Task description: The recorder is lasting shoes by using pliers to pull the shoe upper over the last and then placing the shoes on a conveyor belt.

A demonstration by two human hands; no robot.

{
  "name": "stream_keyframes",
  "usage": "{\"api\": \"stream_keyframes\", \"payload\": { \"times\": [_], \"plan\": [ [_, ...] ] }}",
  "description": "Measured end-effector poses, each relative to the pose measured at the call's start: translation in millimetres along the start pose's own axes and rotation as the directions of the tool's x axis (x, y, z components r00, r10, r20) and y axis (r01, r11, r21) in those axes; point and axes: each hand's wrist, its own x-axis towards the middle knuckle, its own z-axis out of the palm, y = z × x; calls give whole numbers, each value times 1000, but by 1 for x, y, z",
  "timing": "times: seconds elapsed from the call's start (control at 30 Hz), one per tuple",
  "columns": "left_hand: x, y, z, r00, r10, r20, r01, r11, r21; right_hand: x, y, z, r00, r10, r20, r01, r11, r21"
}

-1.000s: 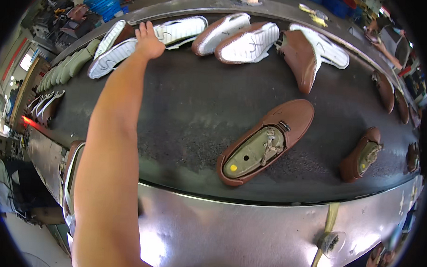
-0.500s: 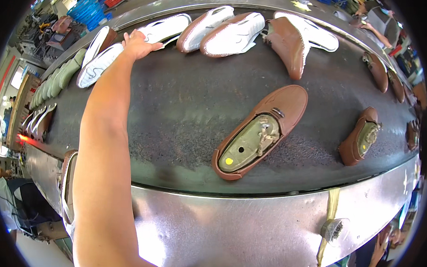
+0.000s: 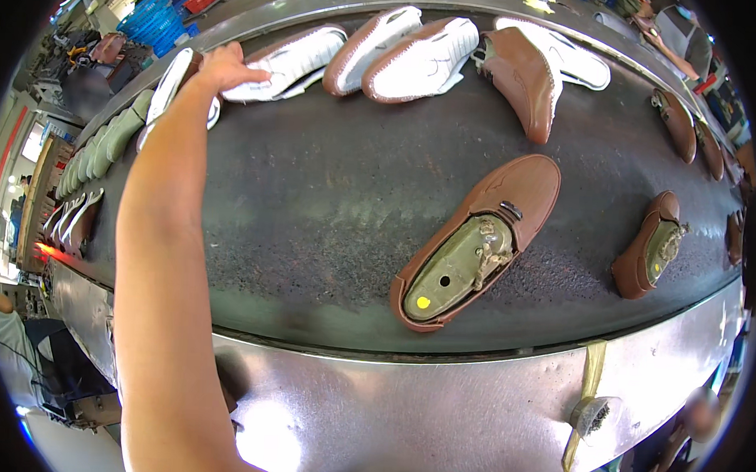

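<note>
My left hand (image 3: 226,68) reaches to the far left of the dark belt. Its thumb lies over the near end of a brown shoe with a white sole (image 3: 297,62), lying sole-up, and its fingers curl behind that end. Past my wrist, another white-soled shoe (image 3: 168,87) is partly hidden by my forearm. In the middle of the belt lies a brown loafer (image 3: 478,239), upright, with a green last inside bearing a yellow dot. My right hand is out of view.
More shoes lie sole-up along the far side, including a white-soled one (image 3: 421,61) and a tilted brown one (image 3: 521,79). A smaller brown loafer (image 3: 648,245) stands at right. Green lasts (image 3: 107,139) line the left. A metal ledge (image 3: 439,404) borders the near side.
My left hand has shifted left, and the shoe at it has turned, its near end now lower and showing more sole. The whole view has shifted slightly.
</note>
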Motion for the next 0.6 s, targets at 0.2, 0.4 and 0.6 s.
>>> {"api": "stream_keyframes", "payload": {
  "times": [0.2, 0.4, 0.6],
  "plan": [
    [-32, -20, 31, 956, -88, 279, 231, 813, -535, -1, 17, -1, 999, -47, -4, 47, 998, 41],
    [-69, 33, 57, 953, -142, 266, 301, 484, -821, -19, 51, -7, 991, 9, 131, 20, 977, -213],
    [-203, 68, 3, 876, 85, 475, 482, -106, -870, -44, 90, 26, 970, -210, 125, 236, 938, -254]
  ]
}}
